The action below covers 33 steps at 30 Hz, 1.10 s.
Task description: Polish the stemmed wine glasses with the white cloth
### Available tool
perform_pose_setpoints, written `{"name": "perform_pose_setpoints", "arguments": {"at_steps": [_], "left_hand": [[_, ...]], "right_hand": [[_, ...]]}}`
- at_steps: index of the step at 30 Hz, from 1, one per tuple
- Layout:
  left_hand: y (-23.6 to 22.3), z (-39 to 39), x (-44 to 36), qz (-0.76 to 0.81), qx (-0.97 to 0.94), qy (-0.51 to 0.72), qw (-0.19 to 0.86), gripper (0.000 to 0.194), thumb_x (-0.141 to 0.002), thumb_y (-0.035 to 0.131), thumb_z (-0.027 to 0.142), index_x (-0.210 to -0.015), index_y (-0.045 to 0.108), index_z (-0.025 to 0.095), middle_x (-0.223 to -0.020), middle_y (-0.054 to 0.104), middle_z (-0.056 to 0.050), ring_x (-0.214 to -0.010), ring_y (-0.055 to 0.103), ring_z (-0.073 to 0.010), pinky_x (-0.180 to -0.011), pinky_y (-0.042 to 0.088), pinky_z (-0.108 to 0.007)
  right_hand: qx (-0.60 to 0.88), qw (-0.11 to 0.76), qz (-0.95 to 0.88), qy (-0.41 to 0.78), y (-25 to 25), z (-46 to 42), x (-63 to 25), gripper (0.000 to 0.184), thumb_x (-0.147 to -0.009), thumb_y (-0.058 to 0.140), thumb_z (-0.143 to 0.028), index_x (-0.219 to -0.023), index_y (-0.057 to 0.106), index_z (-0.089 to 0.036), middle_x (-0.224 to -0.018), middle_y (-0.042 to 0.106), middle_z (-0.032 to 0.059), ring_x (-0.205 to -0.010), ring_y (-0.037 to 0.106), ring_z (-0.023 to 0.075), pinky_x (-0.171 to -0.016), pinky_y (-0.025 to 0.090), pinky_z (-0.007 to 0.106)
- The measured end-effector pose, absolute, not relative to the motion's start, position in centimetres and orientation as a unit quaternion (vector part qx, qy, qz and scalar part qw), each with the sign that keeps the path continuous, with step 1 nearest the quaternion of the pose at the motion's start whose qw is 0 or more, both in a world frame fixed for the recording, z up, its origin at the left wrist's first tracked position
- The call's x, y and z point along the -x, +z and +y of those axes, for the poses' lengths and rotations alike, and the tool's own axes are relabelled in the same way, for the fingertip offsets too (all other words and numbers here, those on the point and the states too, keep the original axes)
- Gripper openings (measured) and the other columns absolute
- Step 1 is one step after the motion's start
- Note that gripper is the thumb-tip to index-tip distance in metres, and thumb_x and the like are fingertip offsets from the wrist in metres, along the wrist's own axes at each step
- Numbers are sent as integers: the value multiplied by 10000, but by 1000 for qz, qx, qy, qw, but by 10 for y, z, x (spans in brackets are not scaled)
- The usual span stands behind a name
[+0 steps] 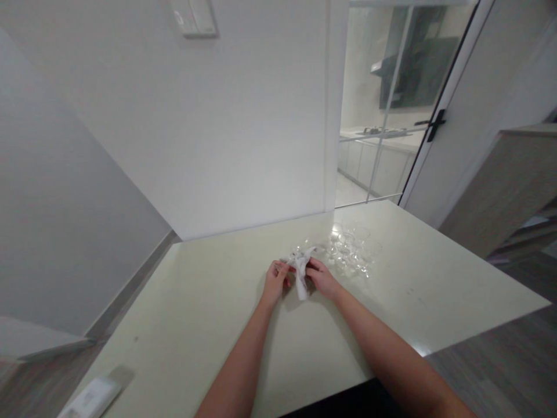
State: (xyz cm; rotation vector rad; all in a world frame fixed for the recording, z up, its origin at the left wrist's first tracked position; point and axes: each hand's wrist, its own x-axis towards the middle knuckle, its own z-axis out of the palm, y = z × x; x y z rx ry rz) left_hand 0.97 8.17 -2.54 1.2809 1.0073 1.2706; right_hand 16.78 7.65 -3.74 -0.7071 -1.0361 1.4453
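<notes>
Both my hands meet over the middle of a pale table (195, 302). My left hand (275, 282) and my right hand (321, 276) each have their fingers closed on a small white cloth (301, 277) that hangs crumpled between them. Something small and clear seems wrapped in the cloth, but I cannot make it out. Just beyond my right hand stand several clear glasses (350, 251) grouped on the table.
A white flat object (89, 399) lies at the table's near left corner. A white wall rises behind the table, with a light switch (194, 18) high up. A glass sliding door (383, 104) to the right opens onto a kitchen. A wooden cabinet (505, 186) stands far right.
</notes>
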Motion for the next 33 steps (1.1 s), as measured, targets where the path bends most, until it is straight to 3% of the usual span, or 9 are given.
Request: {"name": "perform_pose_setpoints", "arguments": {"at_steps": [4,7,11,15,18,23,27,33], "left_hand": [[-26,73,-14,411,-651,445,457,300,-799,634,452,-869,490,198,-643,563,49,-510,506,-100,-489,394,-210],[-22,67,-16,392,-757,378,362,195,-858,563,384,-889,568,192,-745,621,-9,-661,563,-152,-630,442,-268],[-14,61,-16,358,-807,371,287,132,-815,616,309,-899,663,218,-899,678,-66,-833,591,-221,-795,440,-336],[-9,55,-13,366,-740,432,363,148,-673,757,281,-797,701,223,-680,640,-34,-612,524,-178,-652,418,-284],[-9,55,-10,394,-647,514,402,150,-655,763,278,-769,691,213,-591,577,-1,-534,452,-146,-571,368,-251],[-15,65,-7,410,-562,620,362,260,-705,733,348,-867,591,202,-621,478,39,-554,427,-111,-543,340,-211],[-19,75,-7,348,-569,625,406,383,-665,773,376,-892,521,200,-702,483,34,-596,445,-98,-558,358,-198],[-22,79,-6,377,-534,606,453,358,-684,751,424,-845,530,192,-729,526,21,-590,463,-92,-538,361,-190]], "right_hand": [[355,592,-421,588,-39,77,-168,315,-656,722,-265,-947,614,-215,-913,685,20,-822,615,172,-740,470,288],[366,593,-389,603,-38,79,-170,414,-610,745,-257,-973,549,-231,-888,687,14,-782,633,183,-674,487,288],[371,584,-392,607,-36,80,-173,439,-583,730,-198,-972,530,-229,-827,683,0,-738,634,180,-627,489,278],[362,607,-410,577,-37,82,-173,358,-617,692,-221,-955,573,-223,-803,672,-2,-720,608,166,-630,469,269],[378,632,-412,537,-39,85,-175,228,-669,633,-276,-887,617,-212,-776,664,0,-720,590,162,-645,450,268],[375,565,-519,521,-39,82,-175,155,-658,578,-190,-804,632,-182,-745,652,-9,-715,572,159,-699,445,282],[349,510,-602,506,-40,75,-168,243,-643,502,-103,-841,628,-163,-785,644,-8,-739,577,159,-718,448,282],[361,491,-624,489,-40,73,-166,294,-630,503,-84,-883,630,-164,-807,646,-4,-760,580,170,-715,449,275]]}}
